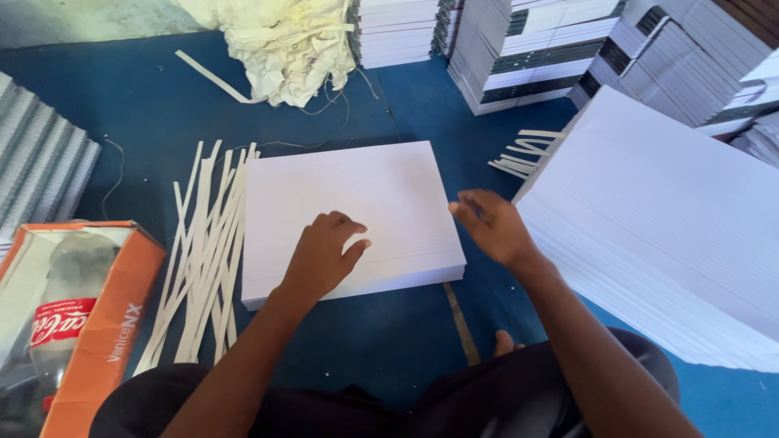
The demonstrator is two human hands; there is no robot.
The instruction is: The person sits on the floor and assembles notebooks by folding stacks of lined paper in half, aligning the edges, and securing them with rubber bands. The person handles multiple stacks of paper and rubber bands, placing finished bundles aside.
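The tall paper stack [673, 235] to the right of the central white ream [357, 215] runs off the right edge. The left hand [322, 255] covers part of the ream's top sheet; its palm is hidden. The right hand [493, 227], at the ream's right edge, is slightly blurred, so whether it touches the paper cannot be told. Left of the ream, the orange carton [101, 324] with a plastic bottle [65, 308] is cut by the frame's left and bottom edges.
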